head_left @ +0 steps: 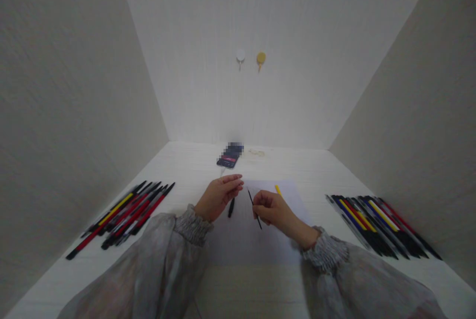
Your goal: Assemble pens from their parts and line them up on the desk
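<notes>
My right hand (268,207) is closed around a thin black pen refill (250,197) that slants across the white paper, its upper end close to my left fingertips. My left hand (222,196) has its fingers stretched toward the right, and nothing shows clearly in them. Just under that hand is a black pen piece (231,208), partly covered by the fingers. Beyond my right hand, a yellow pen part (278,189) lies on the white sheet of paper (256,249).
Several pens and markers (126,215) in black, red and yellow are heaped at the left. A row of several more pens (379,224) lies at the right. A phone (227,161) rests near the back wall, where two hooks (261,57) hang. Walls enclose both sides.
</notes>
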Available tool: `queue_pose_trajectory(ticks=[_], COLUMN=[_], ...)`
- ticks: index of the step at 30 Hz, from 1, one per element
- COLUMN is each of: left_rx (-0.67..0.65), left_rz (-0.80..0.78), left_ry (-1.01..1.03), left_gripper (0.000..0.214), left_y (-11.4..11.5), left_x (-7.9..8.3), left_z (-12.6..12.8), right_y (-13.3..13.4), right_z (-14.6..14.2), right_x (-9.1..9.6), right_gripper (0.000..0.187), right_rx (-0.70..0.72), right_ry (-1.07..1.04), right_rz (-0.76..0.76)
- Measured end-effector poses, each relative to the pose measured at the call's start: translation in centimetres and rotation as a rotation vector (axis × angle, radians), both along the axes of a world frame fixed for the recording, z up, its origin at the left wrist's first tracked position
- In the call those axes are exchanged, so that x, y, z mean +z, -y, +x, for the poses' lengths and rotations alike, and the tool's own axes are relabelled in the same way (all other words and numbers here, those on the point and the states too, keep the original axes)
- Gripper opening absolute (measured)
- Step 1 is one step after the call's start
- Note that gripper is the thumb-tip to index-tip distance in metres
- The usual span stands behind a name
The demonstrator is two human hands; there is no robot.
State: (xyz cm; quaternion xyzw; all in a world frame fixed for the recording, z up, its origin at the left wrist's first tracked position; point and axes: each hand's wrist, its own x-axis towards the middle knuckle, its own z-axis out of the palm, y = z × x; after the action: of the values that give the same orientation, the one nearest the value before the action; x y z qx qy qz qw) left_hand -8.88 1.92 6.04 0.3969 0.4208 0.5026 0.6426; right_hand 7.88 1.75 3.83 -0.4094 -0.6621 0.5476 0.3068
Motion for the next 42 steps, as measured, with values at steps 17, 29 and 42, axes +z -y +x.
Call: queue_pose_trajectory(ticks=[17,29,42], left_rx=[-0.045,-0.196,-0.061], left_rz=[-0.009,0.037,0.066], left_ry=[0.010,-0.010,0.103], left_gripper=[0.026,0.020,0.020], left_y=[0.3,0.8,0.1], left_x=[-1.0,-1.2,-1.7], left_z=[0.4,0.9,0.8], right_y=[0.1,-0.3,-3.0], right_z=[-0.1,-0.5,3.7], right_x=[0.0,0.0,2.2], right_gripper=[0.007,0.023,0.027], right_rx=[0.040,-0.113,-0.468], right_ry=[-0.042,-0.015,0.170], right_rz=[-0.032,-0.001,0.426])
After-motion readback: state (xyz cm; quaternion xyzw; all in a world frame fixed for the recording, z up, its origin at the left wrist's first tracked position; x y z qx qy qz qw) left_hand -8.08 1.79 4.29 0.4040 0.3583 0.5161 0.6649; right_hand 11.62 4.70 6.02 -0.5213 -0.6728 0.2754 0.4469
